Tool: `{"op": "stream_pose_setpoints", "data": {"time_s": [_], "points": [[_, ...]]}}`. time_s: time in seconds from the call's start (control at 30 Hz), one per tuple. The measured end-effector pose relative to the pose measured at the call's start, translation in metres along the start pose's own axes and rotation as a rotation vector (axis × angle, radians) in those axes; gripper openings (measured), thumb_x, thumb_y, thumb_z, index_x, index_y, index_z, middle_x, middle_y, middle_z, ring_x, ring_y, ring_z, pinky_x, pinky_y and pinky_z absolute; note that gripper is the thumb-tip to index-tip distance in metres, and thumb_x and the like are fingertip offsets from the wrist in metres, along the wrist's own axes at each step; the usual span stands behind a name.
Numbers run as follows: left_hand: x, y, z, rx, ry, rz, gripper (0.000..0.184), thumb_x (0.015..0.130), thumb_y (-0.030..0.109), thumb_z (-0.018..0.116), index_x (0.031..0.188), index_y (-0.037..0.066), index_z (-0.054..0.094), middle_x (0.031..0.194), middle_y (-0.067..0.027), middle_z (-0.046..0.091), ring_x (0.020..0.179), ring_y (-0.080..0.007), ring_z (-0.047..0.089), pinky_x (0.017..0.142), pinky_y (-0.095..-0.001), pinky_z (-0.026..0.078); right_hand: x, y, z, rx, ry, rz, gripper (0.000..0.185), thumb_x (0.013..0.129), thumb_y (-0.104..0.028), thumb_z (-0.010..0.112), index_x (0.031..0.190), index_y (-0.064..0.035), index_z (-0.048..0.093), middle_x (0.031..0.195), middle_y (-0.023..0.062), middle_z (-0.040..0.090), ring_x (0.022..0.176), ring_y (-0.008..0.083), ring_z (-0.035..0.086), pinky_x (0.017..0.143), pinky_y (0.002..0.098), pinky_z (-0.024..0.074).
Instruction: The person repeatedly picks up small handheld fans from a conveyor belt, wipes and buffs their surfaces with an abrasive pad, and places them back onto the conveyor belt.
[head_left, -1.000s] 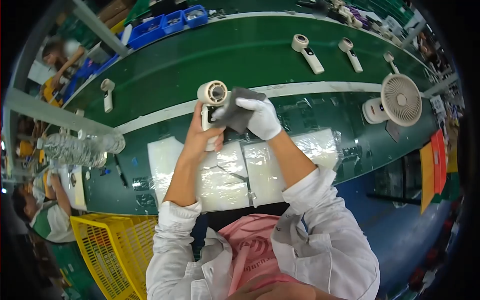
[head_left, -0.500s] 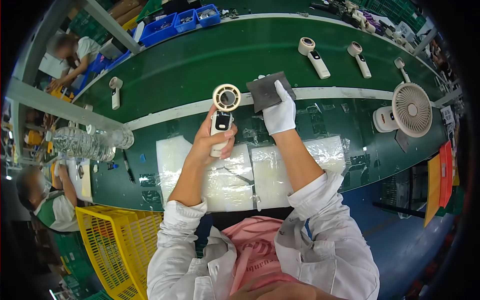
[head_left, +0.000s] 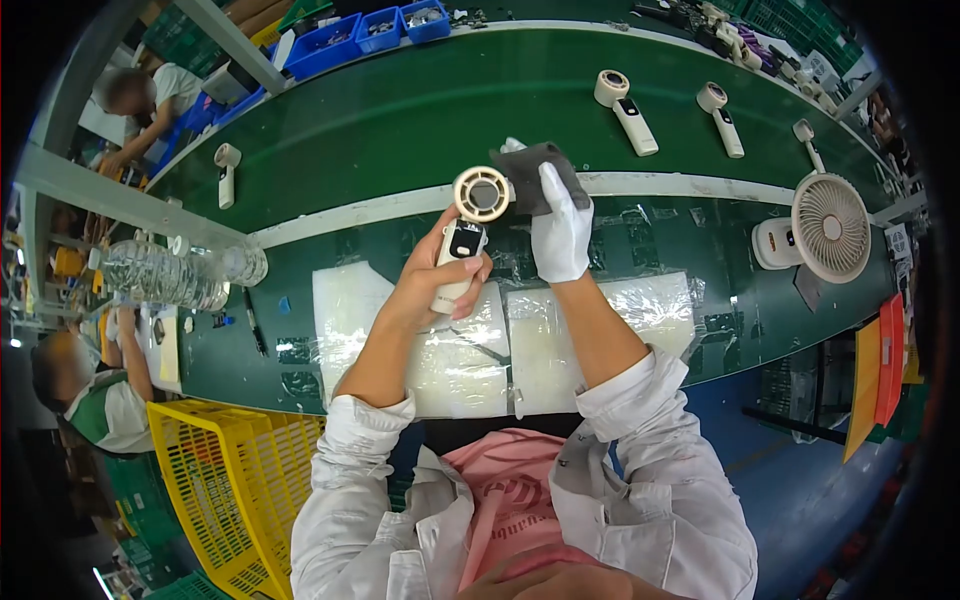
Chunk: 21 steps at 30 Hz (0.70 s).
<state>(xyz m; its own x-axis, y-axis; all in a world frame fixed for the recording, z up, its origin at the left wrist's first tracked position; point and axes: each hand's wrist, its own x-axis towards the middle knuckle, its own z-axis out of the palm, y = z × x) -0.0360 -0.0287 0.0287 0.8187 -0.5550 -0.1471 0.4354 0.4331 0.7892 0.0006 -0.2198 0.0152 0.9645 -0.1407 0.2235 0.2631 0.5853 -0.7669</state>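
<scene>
My bare left hand [head_left: 434, 272] is wrapped round the handle of a cream handheld fan [head_left: 463, 245], its round head tilted up and away from me. A dark display panel shows on the fan's front. My right hand [head_left: 562, 232], in a white glove, pinches a dark grey cloth [head_left: 545, 178] between thumb and fingers. The cloth's left edge is right beside the fan head; whether they touch I cannot tell. Beneath both hands lie white padded sheets [head_left: 455, 365] under clear film on the green bench.
Several similar fans lie on the green belt [head_left: 420, 110], one being a handheld fan [head_left: 627, 112]. At right stands a larger fan [head_left: 830, 228]. Water bottles [head_left: 165, 275] and a black pen [head_left: 255, 322] are at left, above a yellow crate [head_left: 225, 490]. Two people sit at left.
My left hand has moved the fan a little to the right, closer to the cloth. The cloth has turned in my right hand, and its left edge now meets the fan head in view.
</scene>
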Motion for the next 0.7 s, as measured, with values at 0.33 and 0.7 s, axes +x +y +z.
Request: {"op": "stream_pose_setpoints", "data": {"time_s": [0.33,0.7], "points": [[-0.001,0.004,0.0,-0.052,0.044,0.015,0.086,0.089,-0.002,0.063,0.161,0.017,0.019,0.084,-0.0159,0.057,0.046,-0.0176,0.051,0.038,-0.0312,0.039,-0.004,0.003,0.006,-0.481,-0.293,-0.282,0.043,0.092,-0.006,0.062,0.134,0.0077,0.062,0.153,0.0192,0.05,0.139,0.0254,0.049,0.117,0.0356,0.0343],[-0.002,0.007,-0.001,-0.075,0.013,0.028,0.09,0.087,-0.003,0.065,0.162,0.016,0.016,0.083,-0.0163,0.059,0.046,-0.018,0.052,0.038,-0.032,0.039,-0.004,0.002,0.001,-0.009,-0.035,-0.066,0.041,0.089,-0.016,0.051,0.114,0.0155,0.062,0.146,0.0244,0.055,0.132,0.0379,0.055,0.115,0.0438,0.039]]}}
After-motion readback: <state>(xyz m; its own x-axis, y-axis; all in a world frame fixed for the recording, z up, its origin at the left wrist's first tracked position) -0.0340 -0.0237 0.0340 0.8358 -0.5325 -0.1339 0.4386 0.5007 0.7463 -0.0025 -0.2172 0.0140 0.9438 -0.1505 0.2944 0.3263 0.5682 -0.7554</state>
